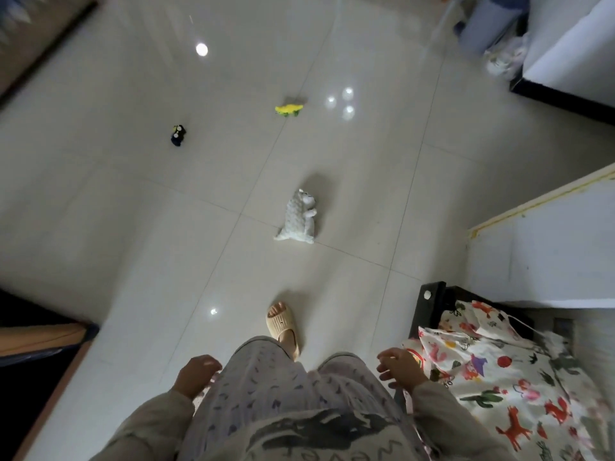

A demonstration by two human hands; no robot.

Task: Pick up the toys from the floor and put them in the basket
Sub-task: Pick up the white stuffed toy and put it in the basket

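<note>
Three toys lie on the glossy tiled floor ahead of me. A white plush animal (298, 217) is nearest, on its side in the middle. Farther off sit a yellow and green toy (289, 109) and, to the left, a small dark blue toy car (178, 135). My left hand (196, 374) hangs by my left thigh with its fingers curled and nothing in it. Beside my right thigh, my right hand (401, 367) holds nothing and its fingers are spread. A basket (492, 371) lined with animal-print cloth stands at my right, close to that hand.
My foot in a beige slipper (283, 327) is stepping forward. A white cabinet (545, 247) stands to the right, another white unit (575, 54) at the far right. A clear plastic bag (506, 58) lies near it. Dark furniture (36, 341) borders the left.
</note>
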